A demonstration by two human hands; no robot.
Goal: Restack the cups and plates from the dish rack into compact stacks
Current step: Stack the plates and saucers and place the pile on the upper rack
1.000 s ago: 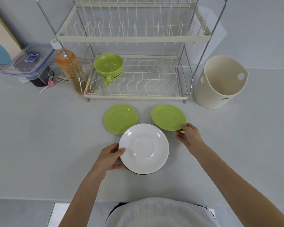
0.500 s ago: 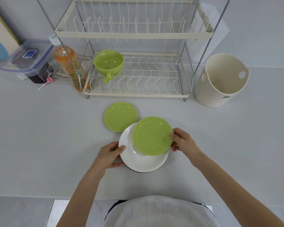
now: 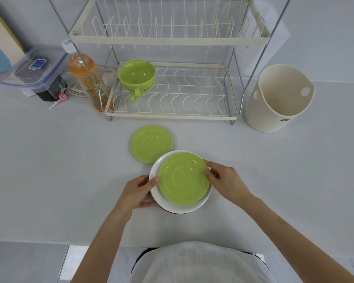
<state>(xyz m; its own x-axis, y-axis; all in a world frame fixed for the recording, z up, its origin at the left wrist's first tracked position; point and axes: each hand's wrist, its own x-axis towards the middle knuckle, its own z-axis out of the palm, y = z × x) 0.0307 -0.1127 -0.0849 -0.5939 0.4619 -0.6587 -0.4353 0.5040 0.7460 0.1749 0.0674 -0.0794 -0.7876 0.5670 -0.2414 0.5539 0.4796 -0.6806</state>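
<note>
A green saucer [image 3: 183, 180] lies on top of a white plate [image 3: 157, 199], which rests on a dark plate whose rim barely shows underneath. My right hand [image 3: 225, 182] grips the green saucer's right edge. My left hand [image 3: 138, 190] holds the left edge of the white plate stack, thumb touching the saucer. A second green saucer [image 3: 150, 142] lies flat on the counter just behind the stack. Two nested green cups [image 3: 137, 77] sit in the lower tier of the dish rack [image 3: 172, 116], at its left end.
A cream bucket [image 3: 278, 99] stands right of the rack. Left of the rack are an orange-liquid bottle [image 3: 86, 78] and a lidded plastic container [image 3: 34, 68]. The rack's upper tier [image 3: 168, 40] holds nothing. The counter's front edge runs near my body.
My right hand lifted the right green saucer off the counter, carried it left and set it down on the white plate. My left hand stayed on the stack.
</note>
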